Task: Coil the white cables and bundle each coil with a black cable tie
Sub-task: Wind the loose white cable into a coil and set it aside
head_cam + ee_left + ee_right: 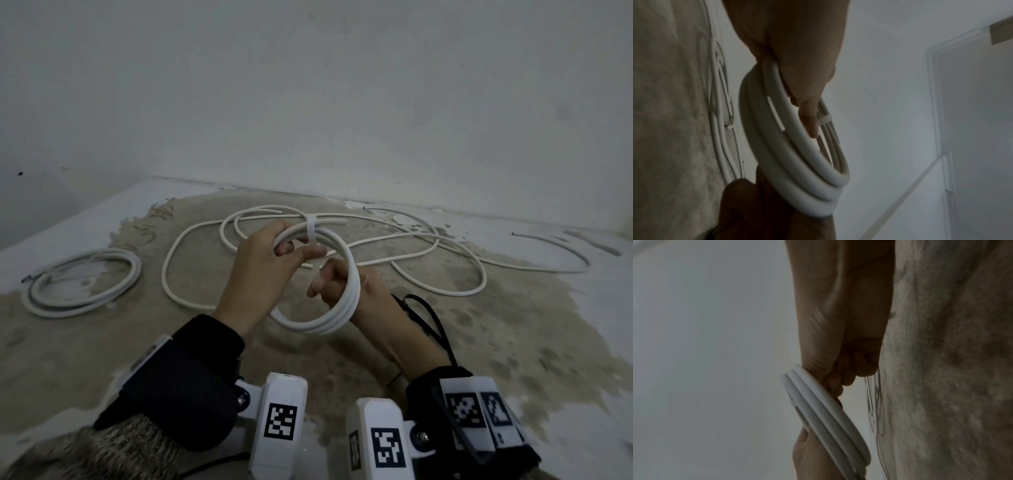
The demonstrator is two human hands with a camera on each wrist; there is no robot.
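Observation:
A coil of white cable [325, 325] is held upright above the worn surface between both hands. A pale strap-like tie [311, 230] wraps its far top; it does not look black here. My left hand [270, 253] grips the coil right beside the tie, thumb across the strands. My right hand [329, 282] reaches through the coil with curled fingers and pinches the tie's tail. The left wrist view shows the coil [797, 162], the tie [825, 119] and my left hand's fingers [807, 113]. In the right wrist view my fisted right hand [849, 366] sits beside the coil [828, 415].
A second white coil [82, 284] lies at the left. Loose white cable [428, 260] sprawls in loops behind the hands, and another length [565, 255] lies at the right. Black ties [428, 318] lie beside my right wrist. A wall [342, 102] stands close behind.

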